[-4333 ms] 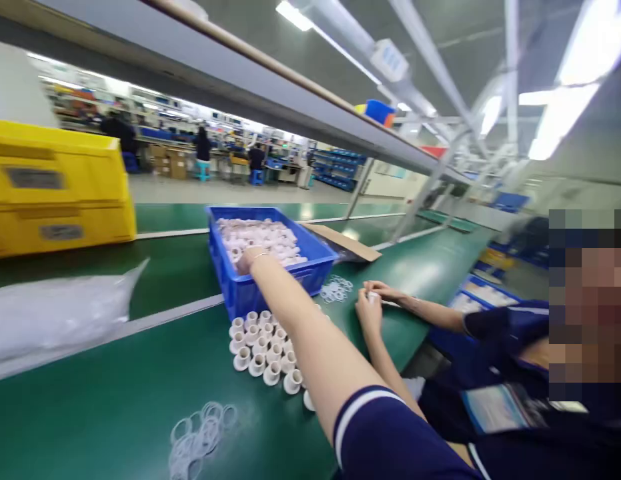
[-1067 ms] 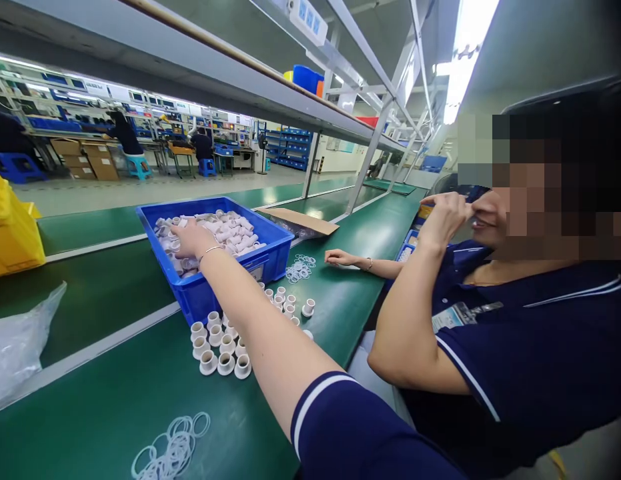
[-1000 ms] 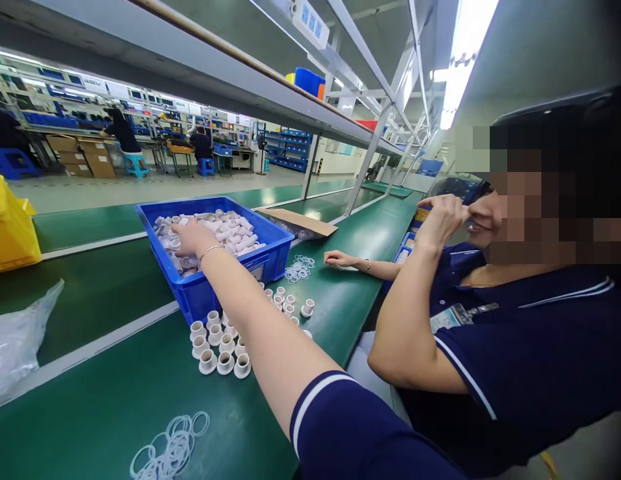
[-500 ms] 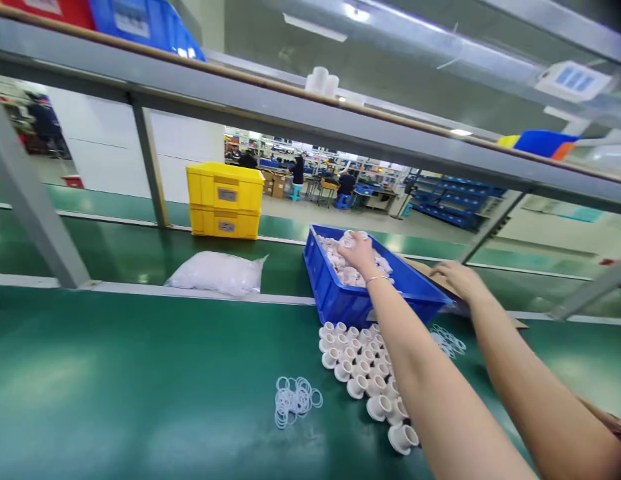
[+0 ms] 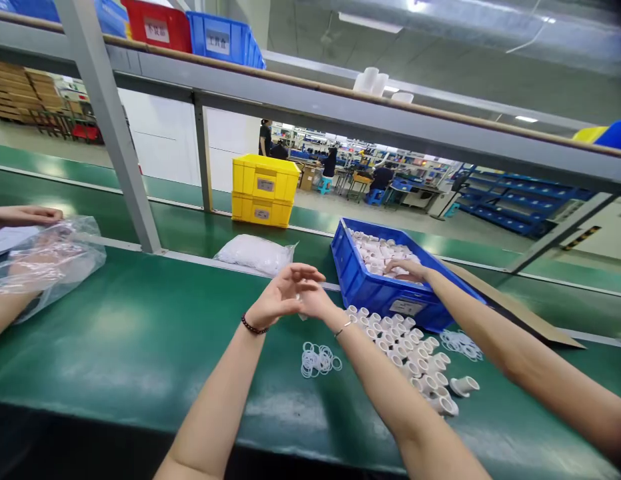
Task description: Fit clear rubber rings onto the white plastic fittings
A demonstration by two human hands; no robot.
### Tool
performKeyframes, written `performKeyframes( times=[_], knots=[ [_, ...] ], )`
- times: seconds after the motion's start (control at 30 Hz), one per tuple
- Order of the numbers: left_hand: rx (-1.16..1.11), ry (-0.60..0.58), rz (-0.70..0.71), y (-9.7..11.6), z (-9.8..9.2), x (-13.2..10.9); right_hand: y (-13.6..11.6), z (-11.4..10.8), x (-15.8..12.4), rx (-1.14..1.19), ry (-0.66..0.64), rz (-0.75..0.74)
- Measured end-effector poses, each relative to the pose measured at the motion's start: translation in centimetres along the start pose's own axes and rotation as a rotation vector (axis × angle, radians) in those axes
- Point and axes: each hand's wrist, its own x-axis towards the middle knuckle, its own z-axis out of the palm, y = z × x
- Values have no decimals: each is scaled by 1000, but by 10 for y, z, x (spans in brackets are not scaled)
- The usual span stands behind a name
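Observation:
Above the green bench my left hand (image 5: 279, 297), with a dark beaded bracelet, is open, its thumb apart and its fingers curved over the fingertips of my right hand (image 5: 315, 300). My right hand has a thin bangle and is closed, with bits of a white plastic part (image 5: 303, 316) showing at its fingers; most of the part is hidden. Below the hands lies a pile of thin white rings (image 5: 319, 360). To their right stand rows of white flanged sleeves (image 5: 407, 350). Behind these sits a blue bin (image 5: 360, 277) of white plastic parts (image 5: 377, 250).
Another person's hand (image 5: 407, 269) reaches into the bin from the right. At far left, another person's hands handle a clear plastic bag (image 5: 65, 260). A filled white bag (image 5: 255, 253), yellow crates (image 5: 265, 190), more rings (image 5: 461, 345) and cardboard (image 5: 520, 307) lie around. Shelf posts (image 5: 113, 133) rise behind.
My right hand has left the bin and come down left, meeting my left hand, which has entered view. The other person's hand moved from the bin's right side into it. The view has turned left.

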Motion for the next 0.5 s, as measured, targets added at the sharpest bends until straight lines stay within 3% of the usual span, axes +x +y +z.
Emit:
performKeyframes(
  times=[0.1,0.17,0.33,0.5],
  knots=[
    [472,113,-29,-24,-11,-18,-11,32,-10,70,-31,-41],
    [639,138,-88,-51,-10,-29,-11,42,-14,99,-16,-24],
    [605,242,-129,-111,2,-32,-8,52,-20,82,12,34],
    [592,189,-100,-128,-1,-29,-4,59,-28,63,26,41]
  ],
)
